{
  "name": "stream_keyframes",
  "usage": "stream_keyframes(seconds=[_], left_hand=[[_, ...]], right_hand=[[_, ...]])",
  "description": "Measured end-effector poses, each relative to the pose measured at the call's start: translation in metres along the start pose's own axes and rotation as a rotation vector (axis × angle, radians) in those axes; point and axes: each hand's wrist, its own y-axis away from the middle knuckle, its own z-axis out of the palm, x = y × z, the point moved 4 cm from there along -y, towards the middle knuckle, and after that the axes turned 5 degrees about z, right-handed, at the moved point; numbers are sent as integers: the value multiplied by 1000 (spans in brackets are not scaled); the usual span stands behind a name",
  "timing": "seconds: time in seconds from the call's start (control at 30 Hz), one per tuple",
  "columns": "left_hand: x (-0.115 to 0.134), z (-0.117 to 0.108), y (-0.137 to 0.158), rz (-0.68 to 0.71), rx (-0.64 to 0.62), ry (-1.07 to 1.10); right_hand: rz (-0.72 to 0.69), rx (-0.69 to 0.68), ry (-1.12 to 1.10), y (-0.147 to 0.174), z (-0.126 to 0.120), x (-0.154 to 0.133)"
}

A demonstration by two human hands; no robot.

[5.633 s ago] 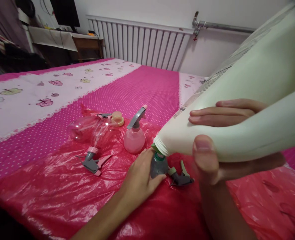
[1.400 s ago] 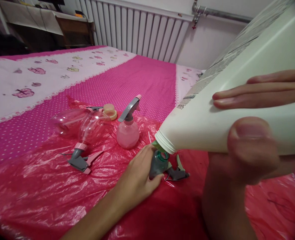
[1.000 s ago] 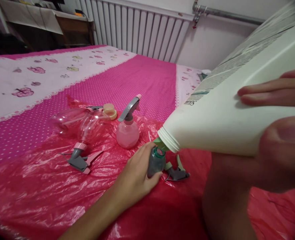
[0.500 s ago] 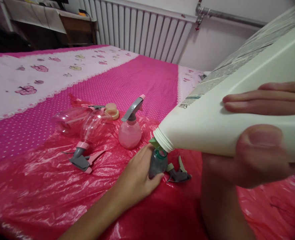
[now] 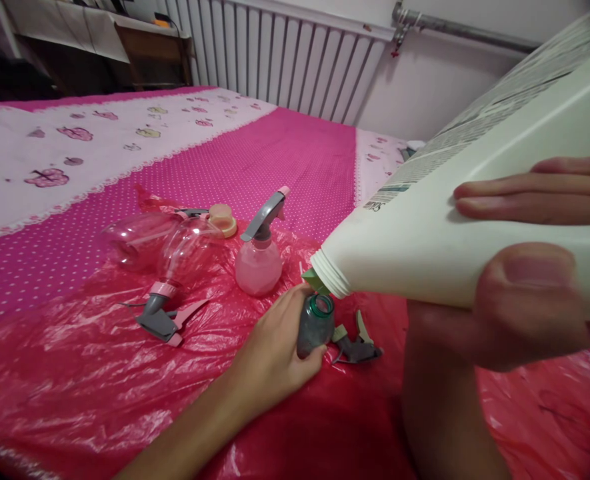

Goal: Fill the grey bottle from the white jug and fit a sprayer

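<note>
My left hand (image 5: 279, 340) is wrapped round a small green, see-through spray bottle (image 5: 315, 330) whose mouth is uncovered. My right hand (image 5: 529, 293) grips a large white jug (image 5: 425, 247), tilted so that its threaded neck points down to the left, just above the bottle's mouth. A green spout piece (image 5: 317, 281) shows at the jug's opening. No stream of liquid can be made out. Beside the green bottle lies a grey and pale green spray head (image 5: 357, 347). A pink spray bottle (image 5: 259, 267) with its grey sprayer on stands upright behind my left hand.
Red plastic sheeting (image 5: 99, 373) covers the near part of the pink bed cover (image 5: 255, 153). Two clear pink spray bottles lie on the left, one with a grey sprayer (image 5: 159, 323). A cream cap (image 5: 222, 220) is near them. A white radiator (image 5: 275, 53) stands behind.
The jug's neck has shifted very slightly right and up, and more of the green bottle's rim shows beneath it. Both hands keep their holds.
</note>
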Motion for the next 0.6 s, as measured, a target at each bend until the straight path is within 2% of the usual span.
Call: stream_keyframes(seconds=[0.1, 0.43, 0.47, 0.6], left_hand=[[0, 0, 0, 7, 4, -3], [4, 1, -2, -26, -2, 20], [4, 1, -2, -23, 0, 26], [4, 2, -3, -13, 1, 37]], right_hand=[[7, -29, 48, -1, -1, 0], [22, 79, 14, -4, 7, -4], [-10, 60, 6, -3, 7, -1], [-303, -92, -55, 3, 6, 7]])
